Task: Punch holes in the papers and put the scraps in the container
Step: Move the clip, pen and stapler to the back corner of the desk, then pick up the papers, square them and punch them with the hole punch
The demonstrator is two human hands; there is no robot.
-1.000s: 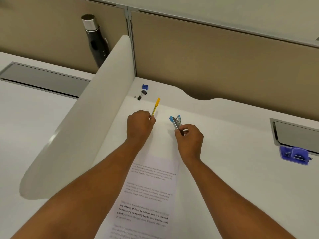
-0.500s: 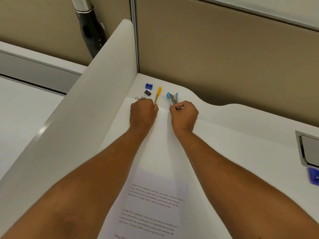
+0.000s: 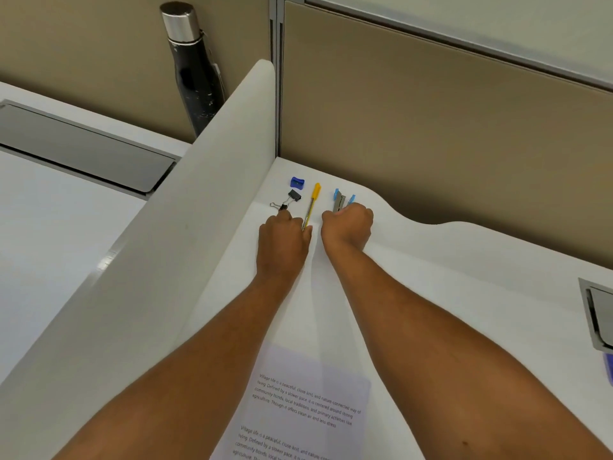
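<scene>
Now both hands have moved to the far end of the paper, closer together than a second ago. The right hand has its grip clamped on the small blue-and-metal punch, brought left to the sheet's far edge. The left hand is curled at the same edge beside the yellow pen; whether it pinches the paper I cannot tell. I judge the punching is about to begin. The paper lies on the white tabletop; no container is in sight.
</scene>
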